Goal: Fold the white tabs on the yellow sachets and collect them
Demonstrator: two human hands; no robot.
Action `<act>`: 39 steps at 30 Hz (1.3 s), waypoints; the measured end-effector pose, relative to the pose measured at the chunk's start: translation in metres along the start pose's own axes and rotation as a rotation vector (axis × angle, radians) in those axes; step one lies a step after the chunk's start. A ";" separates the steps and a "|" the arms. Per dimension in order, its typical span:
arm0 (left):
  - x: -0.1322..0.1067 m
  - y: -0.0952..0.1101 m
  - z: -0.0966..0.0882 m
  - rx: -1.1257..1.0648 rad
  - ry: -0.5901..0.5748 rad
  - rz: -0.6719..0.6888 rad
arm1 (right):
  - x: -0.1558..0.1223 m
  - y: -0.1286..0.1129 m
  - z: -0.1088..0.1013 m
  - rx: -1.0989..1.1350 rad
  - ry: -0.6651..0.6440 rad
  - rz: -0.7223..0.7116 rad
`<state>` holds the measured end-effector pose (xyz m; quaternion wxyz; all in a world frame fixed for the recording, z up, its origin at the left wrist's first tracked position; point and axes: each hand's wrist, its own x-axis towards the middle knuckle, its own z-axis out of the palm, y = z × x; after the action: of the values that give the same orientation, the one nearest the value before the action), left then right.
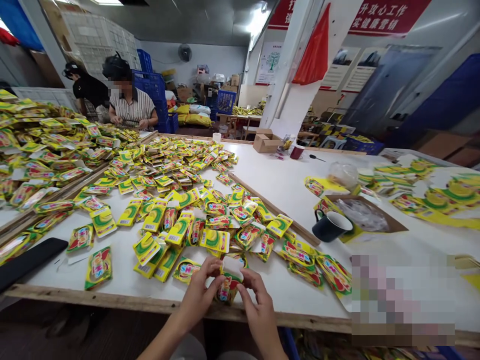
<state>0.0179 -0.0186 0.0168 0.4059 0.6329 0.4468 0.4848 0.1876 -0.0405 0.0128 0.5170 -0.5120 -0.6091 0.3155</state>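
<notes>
Both my hands meet at the table's front edge around one small printed carton (pixel 227 289), yellow, green and red, with a white flap raised at its top. My left hand (pixel 202 285) grips the carton's left side between thumb and fingers. On its right side, my right hand (pixel 257 299) holds it with thumb and bent fingers. Just beyond them spreads a loose heap of similar small cartons (pixel 214 240), some showing white flaps. One carton (pixel 98 267) lies apart on the left, and more cartons (pixel 333 272) lie to the right.
A wooden strip (pixel 275 210) divides the white table (pixel 277 172). A dark mug (pixel 331 226) stands beside an open box (pixel 365 215) holding clear plastic. Flat printed sheets (pixel 446 192) lie at right, a black phone-like object (pixel 33 262) at left. Two people (pixel 131 107) work at the far left.
</notes>
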 end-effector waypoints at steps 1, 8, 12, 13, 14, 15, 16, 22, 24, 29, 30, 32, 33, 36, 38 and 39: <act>0.000 -0.001 -0.002 0.008 0.006 -0.004 | 0.003 -0.001 0.001 0.003 -0.026 -0.002; -0.005 -0.005 -0.011 0.090 -0.019 -0.006 | 0.018 -0.005 0.009 -0.022 -0.086 -0.050; -0.006 -0.001 -0.012 0.102 -0.001 0.030 | 0.020 -0.005 0.016 0.003 -0.048 -0.062; -0.007 -0.001 -0.011 0.110 0.009 0.054 | 0.019 -0.004 0.018 0.025 -0.023 -0.049; -0.008 -0.002 -0.010 0.116 0.024 0.077 | 0.018 -0.003 0.019 0.049 0.007 -0.033; -0.009 -0.003 -0.008 0.122 0.045 0.094 | 0.018 -0.002 0.021 0.070 0.035 -0.019; -0.011 -0.005 -0.007 0.132 0.067 0.104 | 0.018 -0.001 0.022 0.084 0.051 -0.009; -0.014 -0.007 -0.005 0.172 0.051 0.115 | 0.021 -0.004 0.016 0.013 -0.066 -0.095; -0.013 -0.001 -0.006 0.155 0.019 0.112 | 0.022 -0.005 0.014 -0.018 -0.078 -0.116; -0.010 0.009 -0.006 0.145 0.045 0.072 | 0.018 -0.009 0.011 -0.066 -0.095 -0.139; -0.009 0.009 -0.005 0.149 0.057 0.064 | 0.017 -0.010 0.012 -0.068 -0.090 -0.143; -0.010 0.008 -0.002 0.155 0.076 0.051 | 0.017 -0.011 0.013 -0.072 -0.080 -0.150; -0.010 0.007 -0.001 0.154 0.086 0.048 | 0.017 -0.011 0.014 -0.074 -0.079 -0.153; -0.009 0.006 0.000 0.151 0.105 0.041 | 0.018 -0.010 0.015 -0.084 -0.097 -0.149; -0.007 0.008 -0.001 0.154 0.105 0.039 | 0.020 -0.009 0.015 -0.098 -0.114 -0.146; -0.006 0.009 -0.001 0.157 0.103 0.038 | 0.021 -0.009 0.015 -0.108 -0.120 -0.149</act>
<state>0.0176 -0.0266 0.0236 0.3224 0.6454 0.4916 0.4877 0.1720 -0.0210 0.0238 0.4732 -0.4728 -0.6915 0.2729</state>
